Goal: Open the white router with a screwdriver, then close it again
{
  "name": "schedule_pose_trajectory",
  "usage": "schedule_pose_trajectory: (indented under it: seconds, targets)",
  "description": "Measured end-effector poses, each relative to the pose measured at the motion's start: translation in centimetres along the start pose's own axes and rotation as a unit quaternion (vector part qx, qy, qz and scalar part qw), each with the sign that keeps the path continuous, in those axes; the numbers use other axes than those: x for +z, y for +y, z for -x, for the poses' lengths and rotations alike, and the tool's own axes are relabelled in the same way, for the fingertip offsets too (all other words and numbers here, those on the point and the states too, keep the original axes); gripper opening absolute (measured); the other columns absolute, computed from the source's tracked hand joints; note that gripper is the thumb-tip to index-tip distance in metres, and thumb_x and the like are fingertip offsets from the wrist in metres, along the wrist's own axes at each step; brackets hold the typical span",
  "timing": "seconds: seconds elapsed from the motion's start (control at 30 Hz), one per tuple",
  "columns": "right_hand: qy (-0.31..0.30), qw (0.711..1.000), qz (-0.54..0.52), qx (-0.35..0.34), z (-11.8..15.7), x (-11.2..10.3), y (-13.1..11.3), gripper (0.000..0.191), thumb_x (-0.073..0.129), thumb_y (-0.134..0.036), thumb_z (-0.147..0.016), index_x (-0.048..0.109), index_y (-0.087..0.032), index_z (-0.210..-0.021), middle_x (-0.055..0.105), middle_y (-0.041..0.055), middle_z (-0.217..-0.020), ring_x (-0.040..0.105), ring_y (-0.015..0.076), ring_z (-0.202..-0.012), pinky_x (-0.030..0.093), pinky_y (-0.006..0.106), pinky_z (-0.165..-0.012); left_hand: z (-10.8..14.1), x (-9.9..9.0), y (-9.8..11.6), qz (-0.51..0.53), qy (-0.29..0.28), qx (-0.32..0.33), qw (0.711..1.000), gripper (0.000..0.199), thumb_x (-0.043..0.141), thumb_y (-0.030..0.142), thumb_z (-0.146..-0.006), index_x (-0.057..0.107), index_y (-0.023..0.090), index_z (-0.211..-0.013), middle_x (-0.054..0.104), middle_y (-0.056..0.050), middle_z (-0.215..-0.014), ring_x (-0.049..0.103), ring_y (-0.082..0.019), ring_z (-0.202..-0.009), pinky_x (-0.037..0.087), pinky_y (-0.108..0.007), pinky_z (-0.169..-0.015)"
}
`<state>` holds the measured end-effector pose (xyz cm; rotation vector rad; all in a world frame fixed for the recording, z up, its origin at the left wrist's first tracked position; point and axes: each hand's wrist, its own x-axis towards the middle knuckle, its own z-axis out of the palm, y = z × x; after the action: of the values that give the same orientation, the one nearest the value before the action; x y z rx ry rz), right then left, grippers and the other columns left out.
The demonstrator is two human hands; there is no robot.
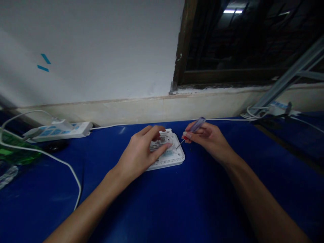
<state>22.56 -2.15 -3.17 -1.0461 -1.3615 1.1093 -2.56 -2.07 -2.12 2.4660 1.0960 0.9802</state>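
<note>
A white router-like box with rows of vent holes and printed labels lies flat on the blue table. Over its left part rests my left hand, fingers curled toward the far side and thumb on the face, holding it. The left edge of the box is hidden under that hand. My right hand grips a screwdriver with a clear purplish handle and a red collar. Its thin shaft slants down to the left, the tip at the right part of the box; whether it touches is too small to tell.
A white power strip with a plugged-in adapter stands at the left by the wall. Its white cable loops over the table. Green plastic packaging lies far left. Another power strip and a metal frame are at right.
</note>
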Motion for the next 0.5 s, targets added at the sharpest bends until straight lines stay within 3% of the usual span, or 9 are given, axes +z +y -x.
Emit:
schedule_pose_trajectory:
  seconds: [0.03,0.1,0.17,0.27,0.33,0.43,0.5]
  targets:
    - [-0.012,1.0,0.017,-0.005,0.1,-0.3,-0.3,0.028,0.088,-0.034,-0.075,0.071,-0.019,-0.092,0.076,0.0015,-0.08,0.071,0.0153,-0.07,0.06,0.029,-0.071,0.6,0.0,-0.1,-0.038,-0.038,0.002,0.999,0.041,0.069,0.044,-0.095,0.06,0.025,-0.13,0.068,-0.008,-0.121,0.07,-0.026,-0.108,0.06,-0.044,-0.095]
    - [-0.04,0.998,0.055,-0.016,0.4,-0.6,-0.8,0.027,0.088,-0.032,-0.076,0.071,-0.02,-0.093,0.076,0.001,-0.082,0.072,0.0159,-0.073,0.06,0.029,-0.072,2.0,0.3,-0.7,-0.117,-0.091,0.013,0.989,0.07,0.071,0.06,-0.088,0.05,0.029,-0.147,0.054,-0.013,-0.148,0.051,-0.039,-0.137,0.047,-0.06,-0.11]
    - [-0.065,0.993,0.098,-0.033,0.6,-0.7,-1.1,0.025,0.086,-0.032,-0.077,0.071,-0.021,-0.094,0.076,0.0011,-0.087,0.073,0.0169,-0.079,0.059,0.029,-0.075,3.2,1.0,-1.5,-0.177,-0.099,-0.003,0.979,0.089,0.07,0.072,-0.081,0.041,0.033,-0.156,0.041,-0.013,-0.159,0.034,-0.046,-0.147,0.036,-0.069,-0.115]
    - [-0.115,0.975,0.181,-0.055,0.9,-0.2,-1.1,0.02,0.08,-0.036,-0.083,0.07,-0.021,-0.092,0.076,0.0025,-0.092,0.073,0.0183,-0.084,0.059,0.03,-0.077,4.4,2.0,-2.8,-0.213,-0.092,-0.018,0.973,0.095,0.061,0.082,-0.08,0.037,0.034,-0.158,0.037,-0.014,-0.162,0.029,-0.048,-0.149,0.028,-0.072,-0.117]
    - [-0.134,0.957,0.248,-0.065,1.2,0.4,-1.2,0.021,0.076,-0.035,-0.088,0.068,-0.021,-0.101,0.076,0.0028,-0.093,0.073,0.0183,-0.082,0.058,0.029,-0.073,4.6,2.4,-3.3,-0.222,-0.09,-0.017,0.971,0.093,0.057,0.083,-0.082,0.038,0.033,-0.158,0.037,-0.015,-0.162,0.032,-0.046,-0.148,0.027,-0.071,-0.118]
    - [-0.113,0.919,0.366,-0.095,1.8,1.2,-1.7,0.037,0.073,-0.027,-0.089,0.057,-0.025,-0.122,0.074,-0.0014,-0.087,0.072,0.0162,-0.074,0.054,0.024,-0.062,4.7,2.3,-3.7,-0.225,-0.097,-0.006,0.97,0.091,0.057,0.081,-0.084,0.04,0.031,-0.157,0.038,-0.016,-0.161,0.034,-0.043,-0.147,0.027,-0.069,-0.118]
    - [-0.1,0.878,0.451,-0.127,2.3,1.8,-2.3,0.038,0.074,-0.023,-0.087,0.055,-0.025,-0.119,0.07,-0.0047,-0.077,0.068,0.0145,-0.064,0.049,0.023,-0.057,4.7,2.1,-3.7,-0.221,-0.103,-0.001,0.97,0.09,0.059,0.08,-0.084,0.041,0.03,-0.157,0.039,-0.016,-0.161,0.035,-0.043,-0.147,0.028,-0.068,-0.117]
